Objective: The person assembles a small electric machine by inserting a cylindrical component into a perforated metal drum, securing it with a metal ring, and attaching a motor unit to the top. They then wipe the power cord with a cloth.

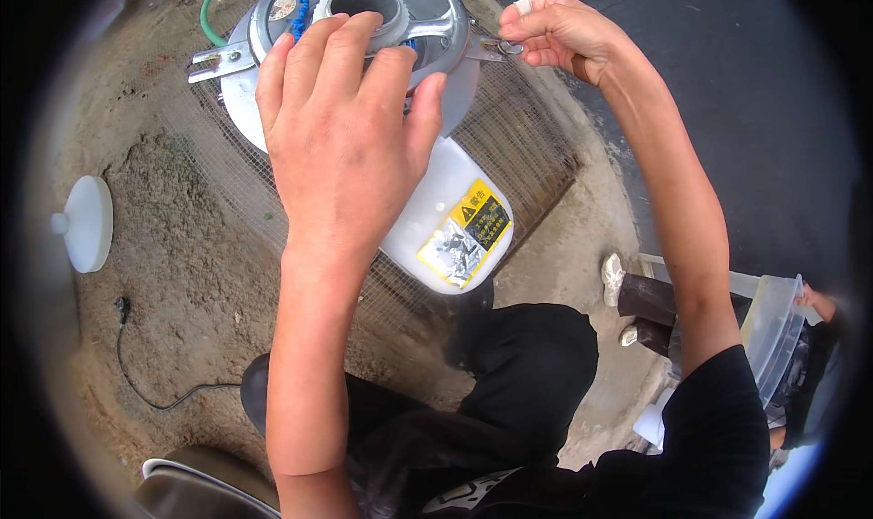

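A round machine with a white body (241, 110) and a metal spoked ring frame (264, 19) stands at the top. A grey hub (386, 5) sits in the frame's middle. My left hand (350, 128) lies over the frame and hub with fingers spread, hiding part of both. To the right, my right hand (564, 42) pinches a small ring-shaped metal fastener (511, 47) at the end of a metal bracket (486, 48). A second, slotted bracket (221, 62) juts out on the left. Blue cord (300, 5) runs inside the frame.
The machine's white cover (427, 224) with a yellow label reaches towards me over wire mesh (536, 169). A white lid (89, 224) and a black plug (122, 310) with its cord lie left. Another person (647, 305) is at right beside a clear plastic tub (777, 337).
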Motion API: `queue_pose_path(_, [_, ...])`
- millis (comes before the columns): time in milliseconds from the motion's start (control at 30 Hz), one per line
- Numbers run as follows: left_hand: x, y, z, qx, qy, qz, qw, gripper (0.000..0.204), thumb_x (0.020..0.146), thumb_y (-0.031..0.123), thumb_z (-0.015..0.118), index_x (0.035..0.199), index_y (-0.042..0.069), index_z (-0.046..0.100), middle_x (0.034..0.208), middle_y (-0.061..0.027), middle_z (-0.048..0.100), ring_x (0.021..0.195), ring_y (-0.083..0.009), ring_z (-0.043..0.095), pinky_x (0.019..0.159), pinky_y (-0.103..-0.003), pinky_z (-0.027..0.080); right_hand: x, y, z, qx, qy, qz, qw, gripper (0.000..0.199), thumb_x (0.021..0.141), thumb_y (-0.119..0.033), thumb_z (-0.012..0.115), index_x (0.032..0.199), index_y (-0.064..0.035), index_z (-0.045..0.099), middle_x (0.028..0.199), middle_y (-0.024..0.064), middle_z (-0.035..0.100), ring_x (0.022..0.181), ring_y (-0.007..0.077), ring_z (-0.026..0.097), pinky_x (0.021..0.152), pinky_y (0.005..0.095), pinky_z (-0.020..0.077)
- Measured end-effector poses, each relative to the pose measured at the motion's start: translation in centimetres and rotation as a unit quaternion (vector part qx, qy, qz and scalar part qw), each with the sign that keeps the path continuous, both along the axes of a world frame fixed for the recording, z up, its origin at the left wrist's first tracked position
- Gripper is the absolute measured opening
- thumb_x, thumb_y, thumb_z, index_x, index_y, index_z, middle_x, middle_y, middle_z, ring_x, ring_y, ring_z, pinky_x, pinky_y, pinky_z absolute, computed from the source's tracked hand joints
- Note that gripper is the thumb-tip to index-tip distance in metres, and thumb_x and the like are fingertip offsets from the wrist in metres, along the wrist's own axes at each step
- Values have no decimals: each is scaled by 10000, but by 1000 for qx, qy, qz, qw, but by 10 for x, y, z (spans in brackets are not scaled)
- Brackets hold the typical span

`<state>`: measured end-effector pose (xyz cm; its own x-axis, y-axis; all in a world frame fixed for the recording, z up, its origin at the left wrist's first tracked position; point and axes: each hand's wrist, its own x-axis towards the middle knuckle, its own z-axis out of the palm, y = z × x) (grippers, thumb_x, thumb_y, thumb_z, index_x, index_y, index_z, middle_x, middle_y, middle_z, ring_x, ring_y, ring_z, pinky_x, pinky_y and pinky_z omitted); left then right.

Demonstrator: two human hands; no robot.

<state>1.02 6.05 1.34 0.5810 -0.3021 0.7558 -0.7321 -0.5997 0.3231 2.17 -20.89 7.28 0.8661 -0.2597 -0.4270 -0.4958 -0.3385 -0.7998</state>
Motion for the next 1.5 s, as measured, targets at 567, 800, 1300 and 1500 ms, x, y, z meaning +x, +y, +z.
queue_pose_path(567, [-4, 3, 3, 25, 31, 2, 999, 200, 909, 273, 754, 1037, 120, 748, 1291, -69, 683, 1295, -291, 590, 1154, -504, 371, -24, 18, 0, -359, -191, 239, 882, 300, 936, -298, 764, 1100, -48, 792, 846, 184, 755, 794, 297, 746, 725, 389, 557])
queue_pose_path(800, [-3, -2, 3, 19, 10, 9, 1000, 216, 860, 277, 787, 976, 97, 754, 1257, -96, 687, 1257, -298, 607, 1144, -515, 381, -7, 38, 12, -532, -106, 262, 798, 331, 961, -372, 746, 1036, -53, 793, 861, 106, 758, 715, 153, 663, 648, 330, 514])
queue_pose_path(1300, [-2, -2, 0, 17, -5, 8, 1000, 213, 862, 290, 787, 971, 109, 760, 1238, -79, 699, 1253, -294, 611, 1138, -504, 385, -17, 33, 35, -232, -199, 199, 931, 249, 954, -171, 658, 1086, 28, 732, 896, 126, 763, 809, 202, 730, 692, 344, 575])
queue_pose_path(1500, [0, 1, -2, 6, -11, 0, 1000, 209, 860, 284, 788, 962, 105, 754, 1239, -80, 694, 1244, -293, 612, 1134, -505, 390, 1, 29, 44, -74, -41, 102, 991, 197, 1014, -128, 631, 1090, 12, 747, 818, 104, 738, 667, 138, 685, 616, 258, 566])
